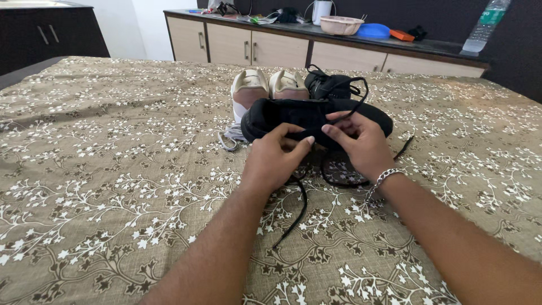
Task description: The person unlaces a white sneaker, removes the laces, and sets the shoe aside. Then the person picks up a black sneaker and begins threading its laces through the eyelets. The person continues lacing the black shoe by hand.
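Both hands, left hand and right hand, pinch the black lace of a black shoe on the bedspread.

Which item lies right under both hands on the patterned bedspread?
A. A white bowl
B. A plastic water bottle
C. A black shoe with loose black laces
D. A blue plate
C: the left hand and the right hand both rest on the black shoe, its lace trailing over the bedspread, while the bowl sits far off on the counter.
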